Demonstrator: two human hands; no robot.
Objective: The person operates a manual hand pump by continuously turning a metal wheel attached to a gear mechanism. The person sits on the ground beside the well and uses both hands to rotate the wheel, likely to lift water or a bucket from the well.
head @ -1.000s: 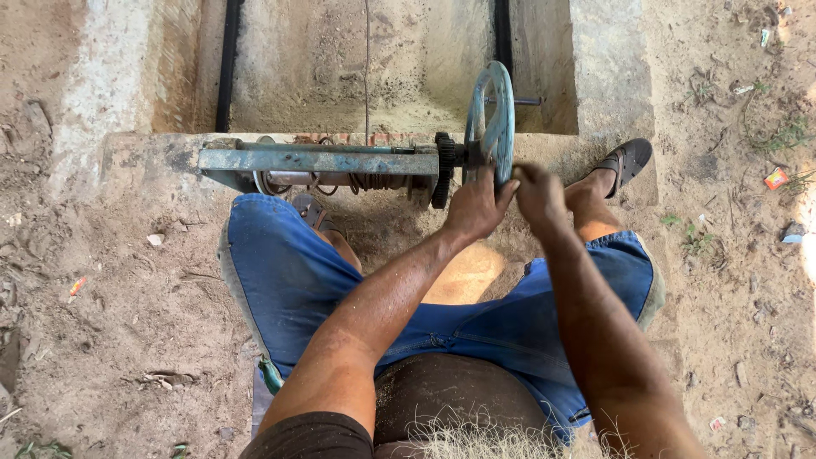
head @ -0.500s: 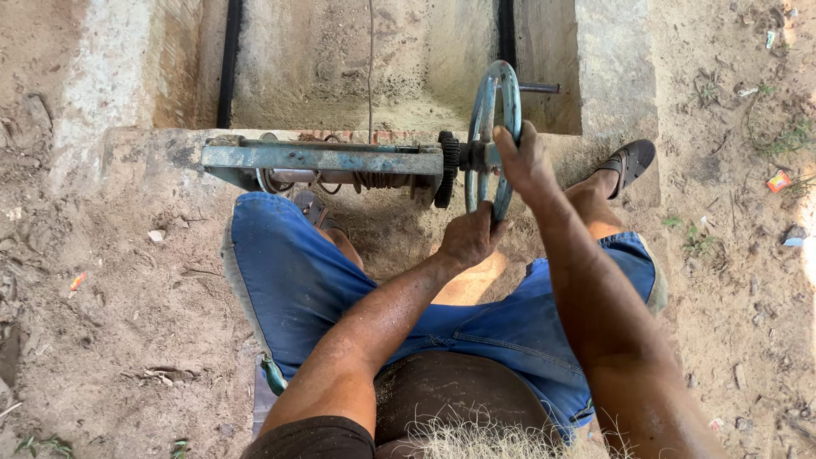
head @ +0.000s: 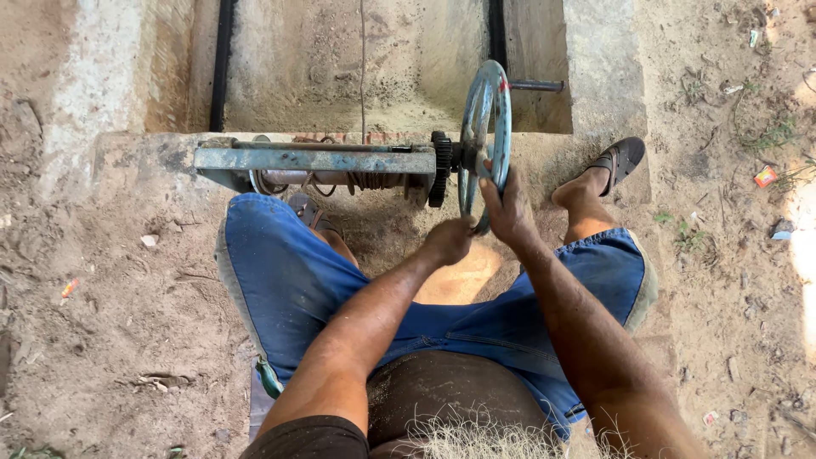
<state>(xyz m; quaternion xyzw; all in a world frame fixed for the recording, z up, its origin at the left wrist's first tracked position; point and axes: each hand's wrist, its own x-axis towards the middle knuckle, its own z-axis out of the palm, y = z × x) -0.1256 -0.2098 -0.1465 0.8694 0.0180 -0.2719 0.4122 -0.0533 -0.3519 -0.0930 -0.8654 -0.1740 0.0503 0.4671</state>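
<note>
Both hands grip one blue-grey handwheel [head: 484,140], which stands upright at the right end of a metal winch frame [head: 314,159] bolted over the near edge of a concrete pit [head: 340,68]. The left hand [head: 449,240] is closed on the wheel's lowest part; the right hand [head: 508,208] is wrapped around the rim just beside it.

The likeliest trouble is a slip: sandy, worn rim, both hands bunched low, so the wheel could spin free. Fingers also sit near the one black gear [head: 439,167], which could pinch them. The wound cable [head: 340,180] might bunch unevenly on the drum.

Count: one wheel, one gear, one crank handle [head: 535,85], two black pipes [head: 223,64], two sandals [head: 620,160].
</note>
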